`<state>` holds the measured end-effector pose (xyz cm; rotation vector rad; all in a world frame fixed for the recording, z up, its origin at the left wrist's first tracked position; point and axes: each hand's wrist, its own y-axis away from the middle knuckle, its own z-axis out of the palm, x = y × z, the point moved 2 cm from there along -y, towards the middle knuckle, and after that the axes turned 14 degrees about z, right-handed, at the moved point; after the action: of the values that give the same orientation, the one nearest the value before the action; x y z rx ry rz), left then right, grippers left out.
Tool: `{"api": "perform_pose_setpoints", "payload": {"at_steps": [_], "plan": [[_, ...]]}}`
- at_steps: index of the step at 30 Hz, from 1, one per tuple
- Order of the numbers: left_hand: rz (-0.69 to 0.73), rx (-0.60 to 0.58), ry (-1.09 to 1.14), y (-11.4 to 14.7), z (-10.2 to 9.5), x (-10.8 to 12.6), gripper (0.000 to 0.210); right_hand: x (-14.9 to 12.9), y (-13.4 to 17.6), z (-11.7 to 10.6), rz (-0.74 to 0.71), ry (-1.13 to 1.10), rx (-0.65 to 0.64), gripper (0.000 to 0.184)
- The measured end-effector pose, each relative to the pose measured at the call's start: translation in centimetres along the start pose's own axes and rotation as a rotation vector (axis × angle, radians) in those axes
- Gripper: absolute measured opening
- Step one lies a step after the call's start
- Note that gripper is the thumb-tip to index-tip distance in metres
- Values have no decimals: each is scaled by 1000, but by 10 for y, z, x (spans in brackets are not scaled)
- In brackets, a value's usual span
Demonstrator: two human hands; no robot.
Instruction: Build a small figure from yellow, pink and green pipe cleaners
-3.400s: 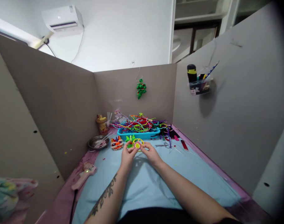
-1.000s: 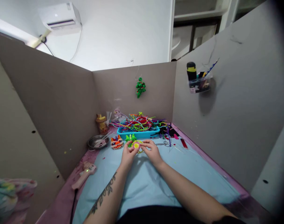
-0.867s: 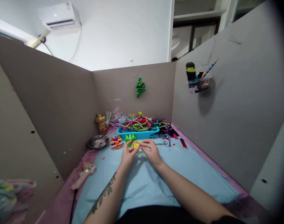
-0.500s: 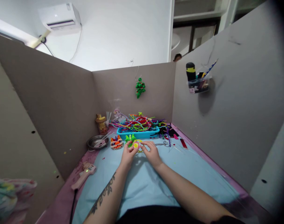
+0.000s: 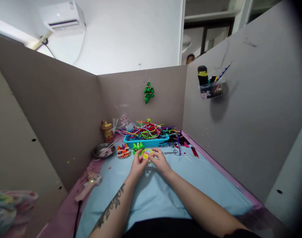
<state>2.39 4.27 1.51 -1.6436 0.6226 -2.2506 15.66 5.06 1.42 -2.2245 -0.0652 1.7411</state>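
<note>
Between my two hands is a small pink-and-yellow pipe cleaner piece [image 5: 145, 156], its yellow middle facing me, with a thin yellow strand curving behind it. My left hand [image 5: 137, 164] pinches it from the left side. From the right, my right hand [image 5: 162, 162] has its thumb and finger closed at the yellow strand and the piece's edge. Just beyond my left fingers sits a green pipe cleaner animal head [image 5: 138, 147]. An orange and white striped one [image 5: 123, 151] lies to its left. Scissors [image 5: 175, 152] rest right of my right hand.
A blue tray [image 5: 146, 142] heaped with coloured pipe cleaners [image 5: 151, 130] stands at the back. On the left are a metal bowl [image 5: 97, 151] with sticks and a pink glue gun [image 5: 89, 188] with its cord. Grey partitions [image 5: 141, 79] enclose the table; a clear box [image 5: 211, 91] hangs on the right one.
My right fingers have moved slightly left, closer to my left fingertips, and now overlap the piece's edge. The piece has tilted a little. The other things lie as before.
</note>
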Motion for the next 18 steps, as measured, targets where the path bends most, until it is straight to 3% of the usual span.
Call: {"api": "perform_pose_setpoints", "payload": {"at_steps": [6, 10, 13, 18], "plan": [[1, 48, -2, -1, -1, -1, 63, -7, 4, -2, -69, 2, 10, 12], [18, 112, -31, -1, -2, 3, 60, -20, 13, -9, -307, 107, 152, 13], [27, 129, -41, -1, -2, 6, 59, -24, 19, -11, -434, 211, 175, 17], [25, 132, -38, 0, -2, 8, 58, -24, 18, -11, -422, 245, 193, 17]]}}
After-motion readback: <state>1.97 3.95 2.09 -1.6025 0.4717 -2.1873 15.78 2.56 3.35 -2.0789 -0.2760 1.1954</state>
